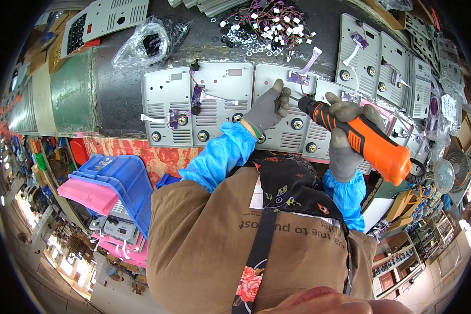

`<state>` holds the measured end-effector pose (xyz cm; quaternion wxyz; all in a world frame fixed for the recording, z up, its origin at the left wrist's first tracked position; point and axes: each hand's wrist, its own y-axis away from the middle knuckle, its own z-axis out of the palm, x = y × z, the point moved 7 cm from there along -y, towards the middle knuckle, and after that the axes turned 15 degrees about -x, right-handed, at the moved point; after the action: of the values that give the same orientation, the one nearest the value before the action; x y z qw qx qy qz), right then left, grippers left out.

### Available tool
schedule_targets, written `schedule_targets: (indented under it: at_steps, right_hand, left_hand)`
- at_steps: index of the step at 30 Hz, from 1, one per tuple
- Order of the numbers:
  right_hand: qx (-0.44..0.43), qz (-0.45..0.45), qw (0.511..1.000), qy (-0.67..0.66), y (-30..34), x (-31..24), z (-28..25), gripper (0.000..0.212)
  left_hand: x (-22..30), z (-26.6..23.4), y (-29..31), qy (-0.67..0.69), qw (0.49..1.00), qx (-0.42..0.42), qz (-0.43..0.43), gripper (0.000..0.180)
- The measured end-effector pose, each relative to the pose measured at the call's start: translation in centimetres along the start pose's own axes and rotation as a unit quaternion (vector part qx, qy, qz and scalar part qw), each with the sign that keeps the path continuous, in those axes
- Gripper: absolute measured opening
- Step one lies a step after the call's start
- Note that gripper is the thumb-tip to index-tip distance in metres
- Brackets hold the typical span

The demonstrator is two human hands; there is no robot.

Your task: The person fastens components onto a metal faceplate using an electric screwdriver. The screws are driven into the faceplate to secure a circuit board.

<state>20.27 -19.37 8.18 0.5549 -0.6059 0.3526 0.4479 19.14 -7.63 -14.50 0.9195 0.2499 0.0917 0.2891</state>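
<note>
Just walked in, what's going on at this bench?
A person is working over grey panels. The gloved right hand grips an orange power driver, its nose toward the left hand, which is at one panel; whether it pinches anything is unclear. A purple circuit board lies just beyond.

Panels (220,78): on bench (118,102) | Wires (285,26): on bench, behind panels | Bag (128,53): on bench, left of wires | Crate (128,178): left, in front of bench | Driver (374,138): over panels | Fan (444,175): right of driver
</note>
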Motion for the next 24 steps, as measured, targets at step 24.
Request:
schedule_targets:
  at_steps: [24]
  right_hand:
    - [0.050, 0.003, 0.997, 0.058, -0.9, 1.5, -3.2, 0.062]
  left_hand:
    - [6.8, 4.1, -2.1, -0.884, 0.429, 0.089, 0.163, 0.040]
